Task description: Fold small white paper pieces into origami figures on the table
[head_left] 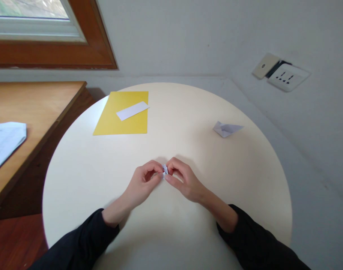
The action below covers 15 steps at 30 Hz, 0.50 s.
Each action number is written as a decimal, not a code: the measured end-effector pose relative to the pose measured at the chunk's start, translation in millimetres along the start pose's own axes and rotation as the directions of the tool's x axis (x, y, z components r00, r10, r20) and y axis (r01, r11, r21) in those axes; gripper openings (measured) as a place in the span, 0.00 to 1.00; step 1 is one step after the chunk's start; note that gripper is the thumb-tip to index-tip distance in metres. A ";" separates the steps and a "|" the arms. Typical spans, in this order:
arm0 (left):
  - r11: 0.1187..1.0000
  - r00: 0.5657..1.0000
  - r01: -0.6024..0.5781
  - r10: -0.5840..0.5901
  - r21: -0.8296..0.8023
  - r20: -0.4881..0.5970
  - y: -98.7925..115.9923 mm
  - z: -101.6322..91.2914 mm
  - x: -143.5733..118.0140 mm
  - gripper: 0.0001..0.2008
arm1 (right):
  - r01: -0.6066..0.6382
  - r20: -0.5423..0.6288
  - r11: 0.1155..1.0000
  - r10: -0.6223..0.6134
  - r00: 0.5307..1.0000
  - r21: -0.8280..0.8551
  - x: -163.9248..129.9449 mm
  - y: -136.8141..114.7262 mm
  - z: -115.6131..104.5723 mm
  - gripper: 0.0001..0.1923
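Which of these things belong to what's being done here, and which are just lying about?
In use:
- small folded white paper, between the left grip and right grip
- round table beneath

Seemingly lying about, untouched:
- yellow sheet
- white strip on it, perhaps related
- folded paper piece, perhaps related
- pale paper on the wooden desk

Small folded piece of white paper [165, 169], narrow and compact, pinched between the fingertips of the left hand [140, 183] and the right hand [187, 183]. Several layers lie close together, their edges showing as fine, nearly parallel lines. The visible part slants, its far end leaning slightly left, near the middle of the desk [182, 112]. Fingers partly cover it; its full outline cannot be told.
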<state>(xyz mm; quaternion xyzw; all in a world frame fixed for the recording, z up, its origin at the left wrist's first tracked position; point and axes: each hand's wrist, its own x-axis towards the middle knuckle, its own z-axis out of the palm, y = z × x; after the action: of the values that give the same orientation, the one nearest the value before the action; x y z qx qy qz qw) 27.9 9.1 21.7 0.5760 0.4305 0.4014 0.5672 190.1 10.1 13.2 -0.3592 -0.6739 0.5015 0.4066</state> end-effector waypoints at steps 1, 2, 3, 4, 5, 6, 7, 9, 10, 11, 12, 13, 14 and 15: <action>1.000 1.000 -0.011 0.011 0.006 -0.004 0.2 -0.1 0.0 0.06 | -0.009 0.005 1.000 0.009 1.000 0.022 0.1 0.1 -0.3 0.10; 1.000 1.000 -0.020 0.020 0.011 -0.009 0.4 -0.3 0.0 0.06 | -0.016 0.009 0.999 0.016 1.000 0.041 0.4 0.4 -0.8 0.09; 1.000 1.000 -0.025 0.025 0.015 -0.015 0.6 -0.5 -0.1 0.06 | -0.022 0.009 0.998 0.021 1.000 0.054 0.7 0.7 -1.4 0.09; 0.999 0.999 -0.027 0.027 0.019 -0.021 0.7 -0.7 -0.1 0.07 | -0.026 0.010 0.998 0.025 1.000 0.061 1.0 1.1 -2.0 0.08; 0.999 0.999 -0.027 0.027 0.022 -0.025 0.7 -0.8 -0.2 0.07 | -0.029 0.009 0.998 0.029 1.000 0.064 1.5 1.6 -2.6 0.08; 0.999 0.999 -0.028 0.028 0.024 -0.028 0.7 -0.9 -0.3 0.08 | -0.030 0.005 0.998 0.030 1.000 0.061 1.9 2.0 -3.0 0.07; 0.999 0.999 -0.029 0.030 0.025 -0.029 0.8 -0.8 -0.4 0.08 | -0.031 0.001 0.998 0.031 1.000 0.053 2.3 2.5 -3.2 0.07; 0.999 0.999 -0.038 0.039 0.029 -0.030 1.0 -0.4 -0.7 0.08 | -0.044 -0.013 0.999 0.045 0.999 0.028 3.1 3.6 -2.8 0.08; 0.998 0.999 -0.043 0.044 0.034 -0.029 1.2 -0.1 -0.8 0.08 | -0.056 -0.024 0.998 0.056 0.998 0.013 3.4 4.0 -2.3 0.08; 0.998 0.998 -0.048 0.049 0.040 -0.028 1.3 0.2 -0.9 0.08 | -0.068 -0.035 0.998 0.068 0.997 -0.001 3.6 4.4 -1.6 0.09; 0.998 0.998 -0.050 0.052 0.045 -0.027 1.4 0.4 -1.1 0.08 | -0.080 -0.044 0.997 0.079 0.996 -0.011 3.8 4.7 -0.9 0.10; 0.998 0.998 -0.053 0.054 0.046 -0.028 1.3 0.4 -1.2 0.08 | -0.089 -0.051 0.996 0.088 0.995 -0.016 4.0 4.9 -0.4 0.11; 0.998 0.998 -0.053 0.054 0.042 -0.033 0.8 0.3 -1.4 0.09 | -0.095 -0.057 0.995 0.093 0.994 -0.019 4.1 5.0 0.0 0.11; 0.998 0.998 -0.049 0.050 0.033 -0.045 -0.2 -0.2 -1.4 0.09 | -0.097 -0.065 0.995 0.095 0.993 -0.020 4.2 5.1 0.2 0.10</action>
<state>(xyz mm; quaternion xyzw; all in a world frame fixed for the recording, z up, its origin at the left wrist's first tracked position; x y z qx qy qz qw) 27.3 7.8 21.5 0.5862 0.4352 0.4215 0.5379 188.6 15.0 9.0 -0.4117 -0.6481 0.5009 0.3994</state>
